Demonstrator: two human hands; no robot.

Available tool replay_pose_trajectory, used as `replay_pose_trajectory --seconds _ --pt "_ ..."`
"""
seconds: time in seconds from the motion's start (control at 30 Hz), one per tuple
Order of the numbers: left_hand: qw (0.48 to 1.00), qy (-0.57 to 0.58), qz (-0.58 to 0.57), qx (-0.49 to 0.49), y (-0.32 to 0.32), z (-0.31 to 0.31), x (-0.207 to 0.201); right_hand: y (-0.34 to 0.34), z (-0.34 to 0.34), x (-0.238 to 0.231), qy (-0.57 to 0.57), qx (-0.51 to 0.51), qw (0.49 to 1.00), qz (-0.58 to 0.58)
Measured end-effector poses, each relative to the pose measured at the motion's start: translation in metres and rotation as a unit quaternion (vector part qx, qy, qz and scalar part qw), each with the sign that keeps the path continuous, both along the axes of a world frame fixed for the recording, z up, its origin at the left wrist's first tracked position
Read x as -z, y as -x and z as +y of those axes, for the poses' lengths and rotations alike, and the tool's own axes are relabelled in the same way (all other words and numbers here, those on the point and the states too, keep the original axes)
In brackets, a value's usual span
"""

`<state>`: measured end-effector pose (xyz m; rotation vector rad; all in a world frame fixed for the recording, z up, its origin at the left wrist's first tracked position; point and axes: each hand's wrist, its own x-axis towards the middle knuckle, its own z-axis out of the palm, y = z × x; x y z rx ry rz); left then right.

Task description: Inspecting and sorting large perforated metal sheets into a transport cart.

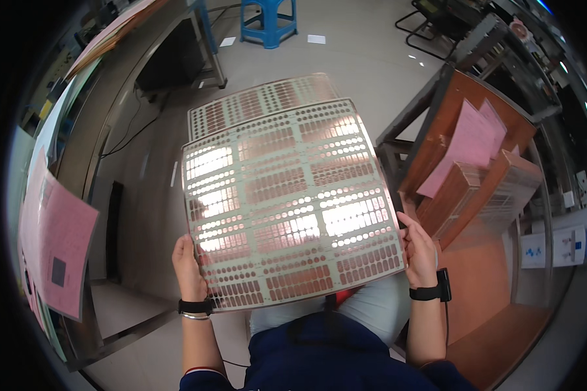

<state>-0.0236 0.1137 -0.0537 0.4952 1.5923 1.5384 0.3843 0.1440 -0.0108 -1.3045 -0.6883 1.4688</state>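
Head view, from where I stand, has the left hand (pixel 190 272) and right hand (pixel 420 251) grasping opposite side edges of the coppery patterned panel (pixel 287 202) before the lap (pixel 368 314), likely to balance it and keep its face uncovered, another panel (pixel 264 101) showing beyond.

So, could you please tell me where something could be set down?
Bare patches show on the floor between the rear panel and the rack, and on the rack's wood below its standing boards. Crowded: the rack's upper part, with its pink sheets, and the space between left hand and right hand, which the front panel fills.
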Motion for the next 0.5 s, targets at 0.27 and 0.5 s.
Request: replay_pose_trajectory --seconds 0.27,0.5 --pt "1.0 -0.009 0.015 -0.011 -0.002 -0.004 -0.011 -0.014 0.012 -0.006 -0.024 -0.072 0.993 -0.094" --pt "0.989 -0.139 -0.049 0.02 -0.01 0.0 -0.051 -0.025 0.016 -0.006 -0.144 -0.043 0.984 -0.094"
